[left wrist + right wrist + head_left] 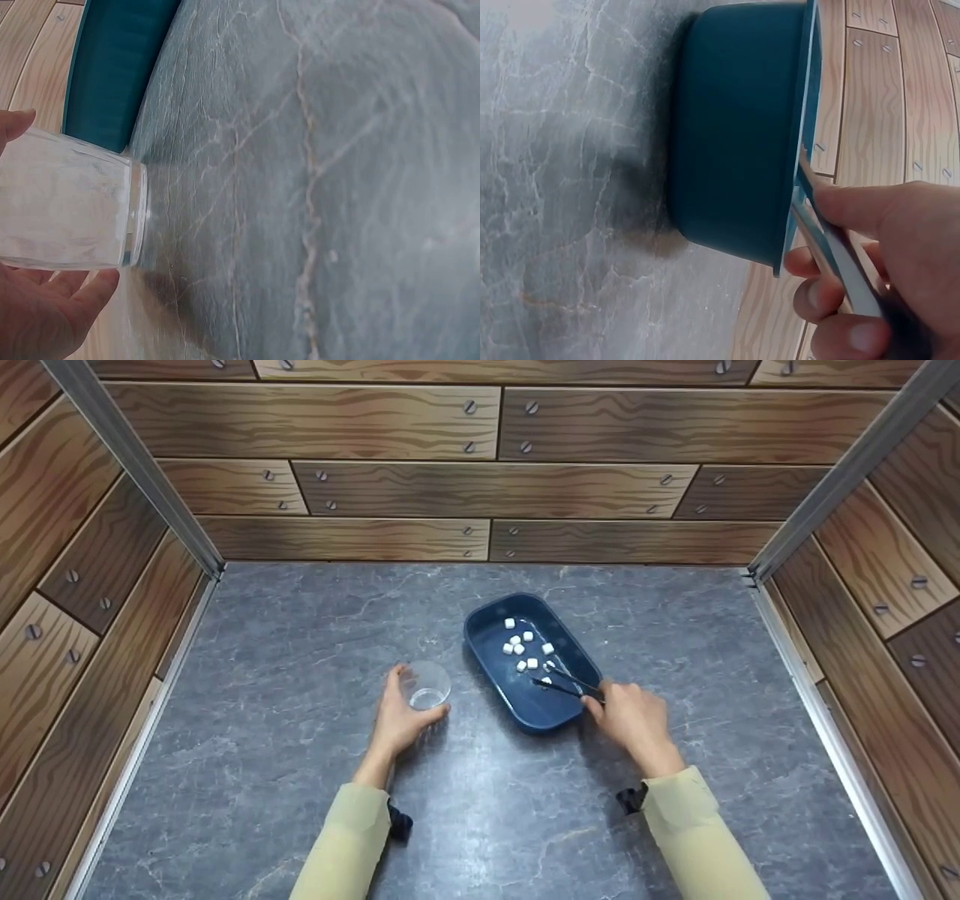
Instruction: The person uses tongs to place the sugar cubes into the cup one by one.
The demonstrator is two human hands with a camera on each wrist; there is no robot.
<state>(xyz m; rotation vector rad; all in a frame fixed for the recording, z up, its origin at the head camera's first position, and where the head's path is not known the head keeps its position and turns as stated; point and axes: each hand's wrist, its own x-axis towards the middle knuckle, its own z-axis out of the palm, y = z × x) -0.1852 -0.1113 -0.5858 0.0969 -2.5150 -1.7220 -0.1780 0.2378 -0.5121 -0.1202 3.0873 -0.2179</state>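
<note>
Head view: little done, apparently.
White cubes (532, 663) are spread in the tray (540, 711), centre-right; tongs (559, 687) are gripped by fingers of the right hand (636, 721), a seemingly empty cup (429, 679), centre-left, by the left hand (400, 723).

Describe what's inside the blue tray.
In the blue tray, small white cubes lie scattered, with the tips of the tongs near some. The tongs and right hand cover a little of the tray's right side; what is beneath cannot be seen.

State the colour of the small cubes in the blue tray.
The small cubes are white, best seen in the head view.
</note>
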